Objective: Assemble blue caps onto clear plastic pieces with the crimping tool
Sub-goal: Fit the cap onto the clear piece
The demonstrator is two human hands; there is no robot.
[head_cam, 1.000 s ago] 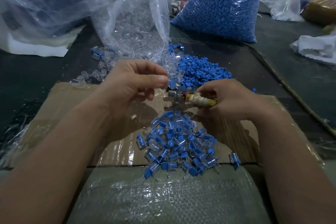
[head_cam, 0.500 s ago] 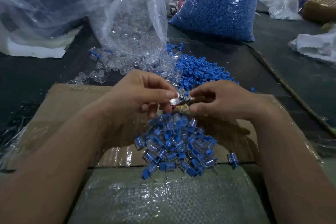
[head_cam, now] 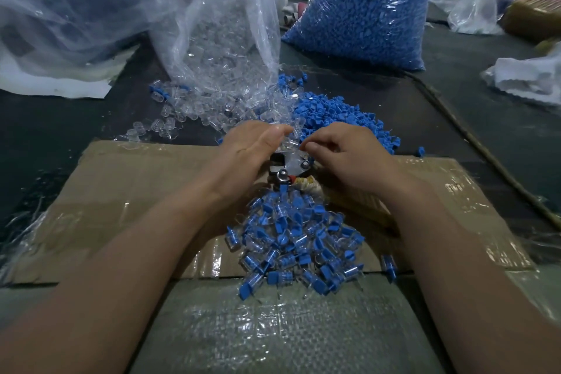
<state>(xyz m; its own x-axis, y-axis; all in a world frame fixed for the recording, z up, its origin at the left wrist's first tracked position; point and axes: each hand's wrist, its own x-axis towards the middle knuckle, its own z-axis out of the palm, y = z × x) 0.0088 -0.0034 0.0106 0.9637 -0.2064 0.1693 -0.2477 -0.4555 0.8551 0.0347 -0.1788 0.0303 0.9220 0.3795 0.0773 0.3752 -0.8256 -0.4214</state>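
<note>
Gleaming silver crimping tool (head_cam: 289,164)

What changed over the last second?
Both hands reached forward: the left hand now over the clear pieces, the right hand at the blue caps. The crimping tool shows between them; whether it was let go is unclear. Assembled pile, cardboard and bags stayed.

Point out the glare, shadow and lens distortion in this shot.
Head view: dim overall light; glare streaks on the taped cardboard and the clear bag; the crimping tool sits partly in shadow between the left hand and right hand; wide-angle stretch swells both forearms at the bottom corners.
</note>
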